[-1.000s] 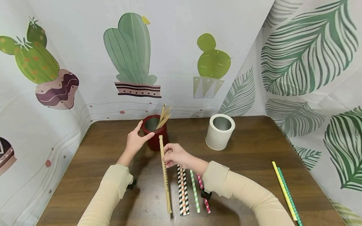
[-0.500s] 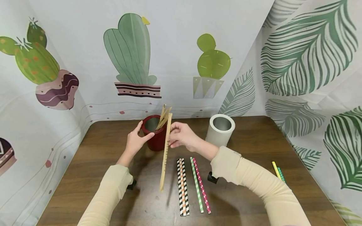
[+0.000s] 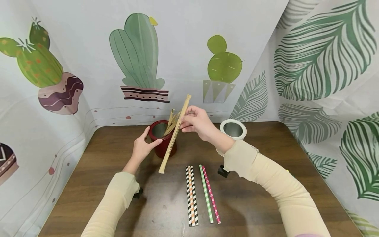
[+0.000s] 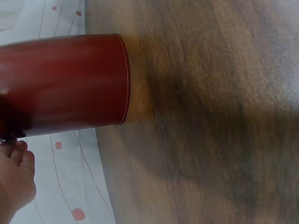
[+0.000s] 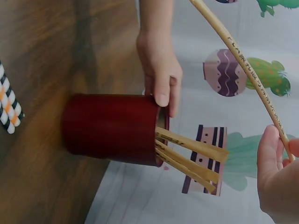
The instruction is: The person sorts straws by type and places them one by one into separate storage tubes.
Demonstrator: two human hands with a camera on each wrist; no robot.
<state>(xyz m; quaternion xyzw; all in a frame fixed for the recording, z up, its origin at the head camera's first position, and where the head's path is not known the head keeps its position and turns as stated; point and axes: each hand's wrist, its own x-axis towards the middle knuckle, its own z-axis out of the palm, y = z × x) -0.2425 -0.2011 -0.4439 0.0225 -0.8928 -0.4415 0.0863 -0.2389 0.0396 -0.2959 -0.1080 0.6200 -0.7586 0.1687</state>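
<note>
My left hand (image 3: 141,149) holds the rim of a dark red can (image 3: 161,152) at its left side, thumb over the front edge. My right hand (image 3: 199,124) pinches a straw in a printed tan paper wrapper (image 3: 174,137) near its upper part. That straw slants, raised off the table, and crosses in front of the can in the head view. Several similar wrapped straws (image 5: 191,143) stick out of the can's mouth in the right wrist view. The left wrist view shows the can's side (image 4: 70,84) and some curled fingers (image 4: 17,154) beside it.
On the wooden table (image 3: 97,184) lie three striped straws (image 3: 191,197) side by side, with a green-striped straw (image 3: 206,194) and a pink dotted straw (image 3: 211,195) to their right. A white can (image 3: 244,131) stands behind my right wrist. A patterned cloth hangs behind.
My right hand has lifted the wrapped straw from the table up and away, tilting its top to the right. My left hand stays at the red can.
</note>
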